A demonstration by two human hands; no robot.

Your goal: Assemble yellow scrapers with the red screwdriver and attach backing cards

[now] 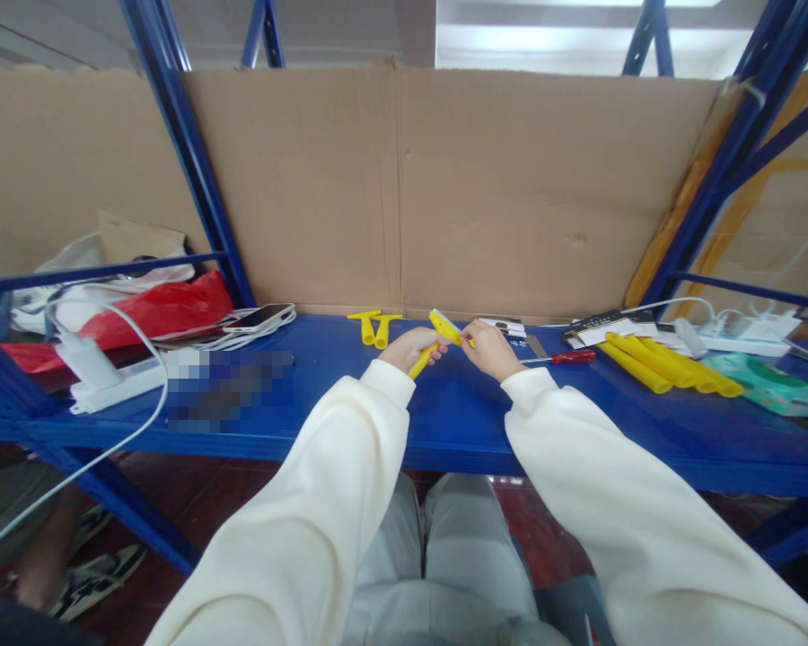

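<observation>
My left hand (pixel 414 346) is closed around the handle of a yellow scraper (pixel 443 323), whose wide head with a pale strip along its edge points up and away from me. At the right end of that head, the fingers of my right hand (pixel 490 350) pinch a yellow part; whether it is separate from the scraper I cannot tell. Two yellow T-shaped scraper heads (pixel 381 330) lie beyond my left hand. Right of my right hand rests a red-handled screwdriver (pixel 572 357), close to a small flat metal plate (pixel 535 345) and black-and-white packets (pixel 505 327).
Several yellow tubes (pixel 673 363) lie on the blue bench (pixel 458 422) at right, beside a green packet (pixel 768 381) and a white power strip (pixel 744 336). A phone (pixel 262 318), cables, a red bag (pixel 168 309) and another power strip (pixel 121 384) occupy the left. Cardboard (pixel 512 188) stands behind.
</observation>
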